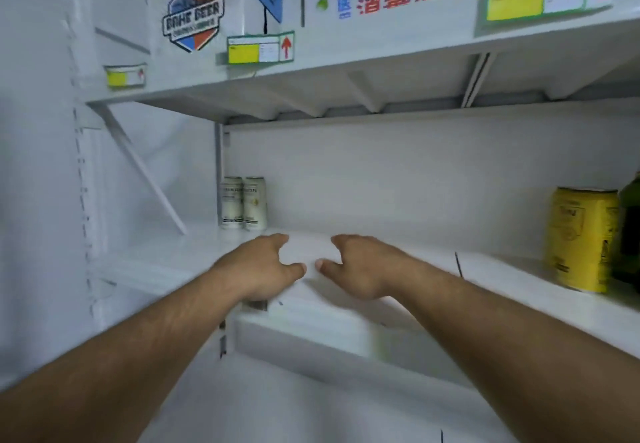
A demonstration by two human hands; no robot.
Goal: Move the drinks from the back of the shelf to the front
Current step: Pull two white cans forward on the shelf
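Two white cans (243, 203) stand at ten o'clock, back of the shelf (408, 290); left hand (258, 269) and right hand (363, 269) hover with loose, empty grips.

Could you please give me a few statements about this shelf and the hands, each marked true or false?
1. Two pale cream drink cans stand side by side at the back left corner of the white metal shelf. True.
2. The left hand grips one of the cream cans. False: it holds nothing and is apart from the cans, in front of them.
3. A yellow drink can stands upright at the right side of the shelf. True.
4. The right hand holds the yellow can. False: it holds nothing, fingers loosely curled over the bare shelf.
5. The yellow can lies on its side. False: it stands upright.
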